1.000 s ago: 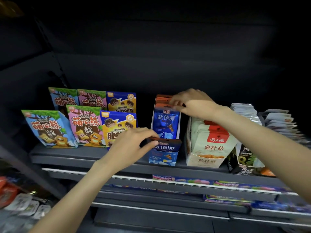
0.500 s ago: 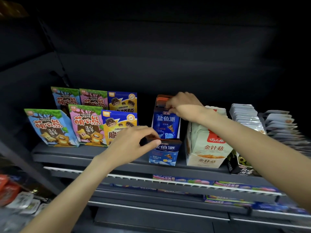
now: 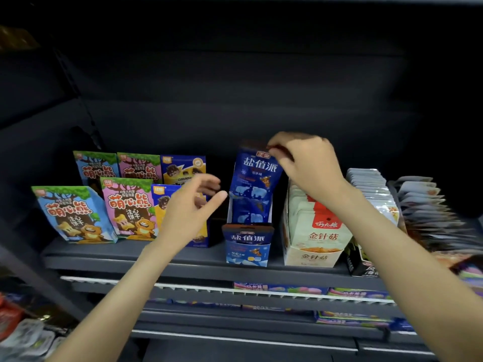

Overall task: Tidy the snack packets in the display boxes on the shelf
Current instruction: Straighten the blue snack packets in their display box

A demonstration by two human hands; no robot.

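A blue display box (image 3: 247, 253) of blue snack packets stands at the shelf's front middle. My right hand (image 3: 305, 163) pinches the top edge of one blue packet (image 3: 254, 181), which is lifted up out of the row and tilted back. More blue packets (image 3: 249, 212) stand below it inside the box. My left hand (image 3: 192, 207) hovers just left of the box, fingers loosely spread and holding nothing, a little blurred. It covers part of a blue and yellow biscuit packet (image 3: 164, 199).
Bear biscuit packets in blue (image 3: 72, 215) and pink (image 3: 128, 207) stand at the left. A cream display box (image 3: 313, 246) of mushroom packets sits right of the blue one, then rows of pale packets (image 3: 371, 184). The shelf's front edge (image 3: 183, 267) runs below, with lower shelves underneath.
My right hand has lifted the blue packet higher out of the box. My left hand has let go of the box's front packets and moved up and left.
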